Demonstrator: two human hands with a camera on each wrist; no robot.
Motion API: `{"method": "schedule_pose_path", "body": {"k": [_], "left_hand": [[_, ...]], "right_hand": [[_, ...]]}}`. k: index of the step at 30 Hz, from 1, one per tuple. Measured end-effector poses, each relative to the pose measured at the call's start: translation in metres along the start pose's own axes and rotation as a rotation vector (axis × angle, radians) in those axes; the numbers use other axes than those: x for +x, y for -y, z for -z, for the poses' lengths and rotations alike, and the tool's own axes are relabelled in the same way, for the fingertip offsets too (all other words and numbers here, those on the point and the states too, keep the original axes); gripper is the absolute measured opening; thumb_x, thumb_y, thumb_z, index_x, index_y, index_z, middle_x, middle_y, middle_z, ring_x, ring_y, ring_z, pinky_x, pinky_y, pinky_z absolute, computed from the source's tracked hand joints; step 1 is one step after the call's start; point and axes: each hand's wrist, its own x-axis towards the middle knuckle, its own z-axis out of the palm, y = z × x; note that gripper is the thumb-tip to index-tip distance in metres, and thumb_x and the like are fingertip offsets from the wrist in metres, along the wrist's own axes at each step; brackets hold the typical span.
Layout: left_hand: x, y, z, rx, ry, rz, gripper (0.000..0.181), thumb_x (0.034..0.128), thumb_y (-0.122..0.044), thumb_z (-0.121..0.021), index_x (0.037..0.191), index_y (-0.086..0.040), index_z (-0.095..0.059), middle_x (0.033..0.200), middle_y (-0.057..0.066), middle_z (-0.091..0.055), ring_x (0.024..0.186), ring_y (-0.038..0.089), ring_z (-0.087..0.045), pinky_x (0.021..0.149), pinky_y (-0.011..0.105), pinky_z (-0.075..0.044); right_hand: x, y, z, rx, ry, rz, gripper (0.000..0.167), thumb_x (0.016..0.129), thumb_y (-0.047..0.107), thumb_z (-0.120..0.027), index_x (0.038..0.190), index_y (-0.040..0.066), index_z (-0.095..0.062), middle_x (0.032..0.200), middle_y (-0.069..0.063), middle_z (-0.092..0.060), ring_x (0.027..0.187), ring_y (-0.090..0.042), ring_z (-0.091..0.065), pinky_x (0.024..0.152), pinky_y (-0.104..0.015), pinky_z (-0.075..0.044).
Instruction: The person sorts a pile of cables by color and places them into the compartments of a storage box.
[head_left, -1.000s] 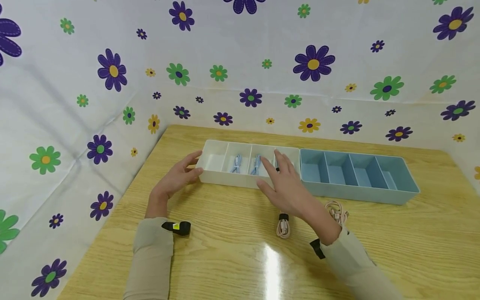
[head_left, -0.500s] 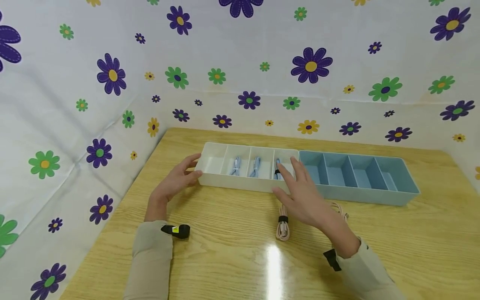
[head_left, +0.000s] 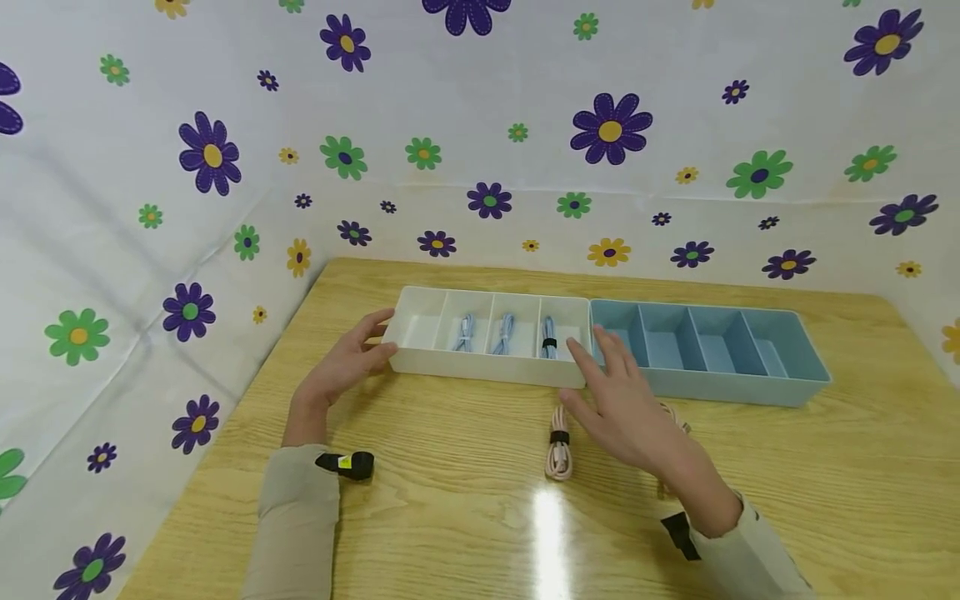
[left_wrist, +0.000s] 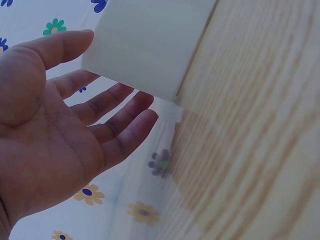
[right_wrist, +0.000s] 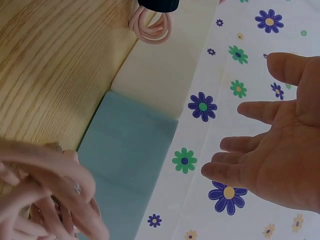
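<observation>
Shift of right hand [head_left: 630, 412] rightward along white box [head_left: 487, 367], fingers spread, holding nothing; black-tied blue cable [head_left: 549, 337] in rightmost compartment [head_left: 572, 321], thus fully exposed, apparently placed; pink cable [head_left: 558, 447] outside, on table [head_left: 442, 500]; left hand [head_left: 342, 367] relaxed against box's left end, gripping nothing.

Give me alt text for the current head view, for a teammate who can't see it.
Left hand at the left end of a white box, blue cable bundles in three of its four compartments; right hand near its join with a blue box. In front, on a wooden table, lie a strapped pink cable and a partly hidden second pink cable.
</observation>
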Motion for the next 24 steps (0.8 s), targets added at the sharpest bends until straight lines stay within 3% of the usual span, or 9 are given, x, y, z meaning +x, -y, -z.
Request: {"method": "schedule_pose_path", "body": {"k": [11,24], "left_hand": [[0.0,0.0,0.0,0.009,0.002,-0.008,0.067,0.1029,-0.027,-0.056,0.159,-0.019,-0.02,0.152,0.023,-0.034,0.133,0.043,-0.044,0.101,0.056,-0.044],[-0.001,0.005,0.001,-0.027,-0.007,-0.036,0.067,0.1026,-0.024,-0.056,0.159,-0.017,-0.02,0.153,0.023,-0.032,0.134,0.042,-0.042,0.104,0.058,-0.04]], "right_hand": [[-0.008,-0.005,-0.003,0.001,-0.027,0.002,0.065,0.102,0.031,-0.056,0.155,0.002,-0.03,0.161,-0.028,-0.012,0.147,-0.049,-0.008,0.112,-0.069,-0.018],[-0.017,-0.015,-0.007,0.014,-0.036,-0.072,0.07,0.1,0.025,-0.058,0.156,0.001,-0.022,0.16,-0.03,-0.01,0.147,-0.052,-0.005,0.113,-0.068,-0.015]]}}
